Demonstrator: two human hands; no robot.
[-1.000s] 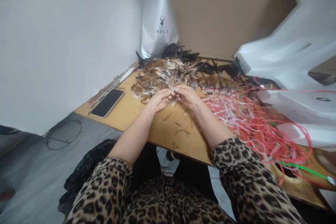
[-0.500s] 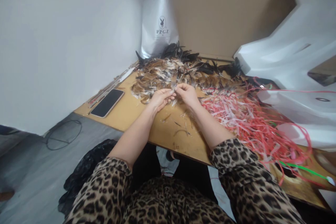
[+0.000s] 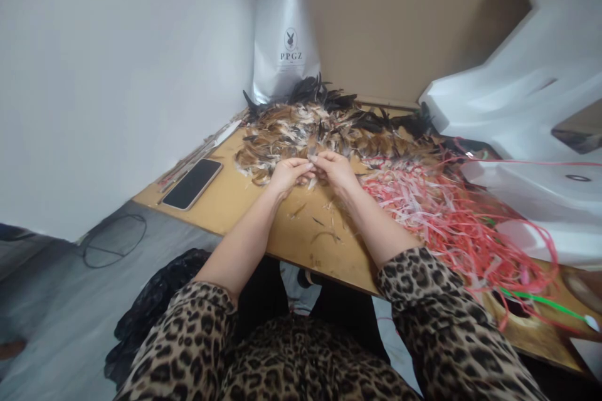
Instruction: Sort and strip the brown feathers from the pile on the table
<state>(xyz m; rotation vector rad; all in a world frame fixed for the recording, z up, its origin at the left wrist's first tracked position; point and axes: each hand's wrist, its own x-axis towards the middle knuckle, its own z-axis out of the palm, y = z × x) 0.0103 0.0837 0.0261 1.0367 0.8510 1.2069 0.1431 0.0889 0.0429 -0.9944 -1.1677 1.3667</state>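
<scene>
My left hand [image 3: 288, 177] and my right hand [image 3: 336, 170] meet over the near edge of a brown, white and black feather pile [image 3: 291, 128]. The fingers of both are pinched together, tips touching. Between them sits a small pale feather [image 3: 311, 183], mostly covered by the fingers; its whitish end pokes out below. A few loose dark feather scraps [image 3: 324, 235] lie on the wooden tabletop [image 3: 291, 244] under my wrists. To the right of my right hand spreads a tangle of pink and white ribbon strips [image 3: 446, 219].
A phone [image 3: 192, 184] lies at the table's left side. Behind the feathers stands a silver-white bag [image 3: 286, 44]. White moulded plastic [image 3: 527, 106] rises on the right, and a bright green strip [image 3: 548, 306] lies near the front right. A black plastic bag [image 3: 150, 307] is below the table's left edge.
My hands stay in the same place. The fingers have shifted slightly, with the right fingertips drawn closer against the left ones.
</scene>
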